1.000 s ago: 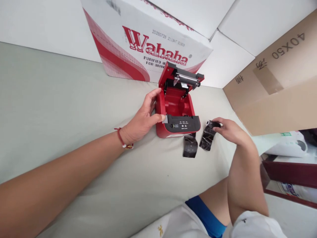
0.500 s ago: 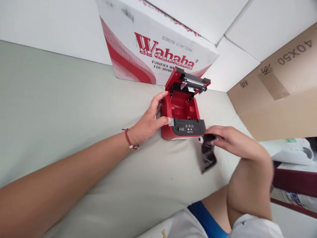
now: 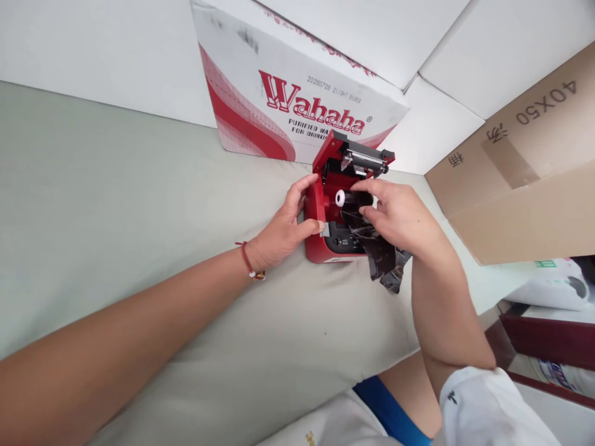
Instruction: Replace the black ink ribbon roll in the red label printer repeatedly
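Observation:
A red and black label printer (image 3: 314, 238) sits on the pale cloth with its lid (image 3: 357, 155) raised. My left hand (image 3: 290, 220) clasps the printer's left side, thumb by the grey latch at the front and fingers toward the back. My right hand (image 3: 395, 214) pinches a roll of black ribbon (image 3: 357, 199) with a white core over the open bay. The ribbon's loose, crumpled end hangs across the front panel and past the printer's front edge. It covers part of the panel buttons. The right part of the bay is hidden behind my right hand.
A white and red water carton (image 3: 251, 105) stands right behind the printer. To the right rises a brown cardboard box (image 3: 520, 167). A dark red shelf edge (image 3: 548, 341) and a white bag (image 3: 548, 291) lie at the lower right.
My right hand has carried the ribbon roll up and left, from beside the printer's front right corner to over the open bay. My left hand has kept its hold on the printer.

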Demonstrator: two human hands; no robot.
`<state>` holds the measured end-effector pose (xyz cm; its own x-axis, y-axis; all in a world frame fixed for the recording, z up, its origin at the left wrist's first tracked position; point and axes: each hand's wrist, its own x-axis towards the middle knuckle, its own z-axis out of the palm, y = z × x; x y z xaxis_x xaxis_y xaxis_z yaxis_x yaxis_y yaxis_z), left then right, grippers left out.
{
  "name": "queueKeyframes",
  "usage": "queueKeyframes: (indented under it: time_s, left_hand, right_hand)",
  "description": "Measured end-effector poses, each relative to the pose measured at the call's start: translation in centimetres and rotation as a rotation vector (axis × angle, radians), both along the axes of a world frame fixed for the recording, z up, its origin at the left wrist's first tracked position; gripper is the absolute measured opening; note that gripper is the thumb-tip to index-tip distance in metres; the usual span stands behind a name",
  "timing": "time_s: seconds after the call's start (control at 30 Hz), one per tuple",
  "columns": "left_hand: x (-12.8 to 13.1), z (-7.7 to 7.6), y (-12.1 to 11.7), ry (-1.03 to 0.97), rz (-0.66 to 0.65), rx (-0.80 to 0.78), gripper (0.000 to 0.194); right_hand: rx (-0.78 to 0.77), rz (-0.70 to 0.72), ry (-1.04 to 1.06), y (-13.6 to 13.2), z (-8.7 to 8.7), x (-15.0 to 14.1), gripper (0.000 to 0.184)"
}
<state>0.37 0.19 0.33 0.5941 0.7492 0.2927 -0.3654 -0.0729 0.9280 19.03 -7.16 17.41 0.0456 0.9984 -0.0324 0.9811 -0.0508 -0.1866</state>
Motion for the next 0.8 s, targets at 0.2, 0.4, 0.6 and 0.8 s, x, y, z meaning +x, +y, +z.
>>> queueKeyframes:
  time_s: [0.2,0.4,0.6,0.8]
  left_hand:
    - [-0.1,-0.2,0.0,0.001,-0.002,0.001,0.093]
    - [-0.1,0.0,0.0,0.002,0.006,-0.012,0.094]
    - [-0.1,-0.1,0.0,0.011,0.011,0.005,0.093]
    - [0.0,-0.5,0.0,0.030,0.059,0.109,0.089]
  right_hand:
    - [-0.079,-0.022,-0.153,2.3,-1.1,-1.2,0.052]
    - [-0.070,-0.033,-0.164,3.8,-2.4,-1.5,0.052]
    - [0.100,0.091,0.164,0.6,-1.9,-0.5,0.036]
    - [0.308,0.258,0.232,-6.8,-2.3,0.0,0.026]
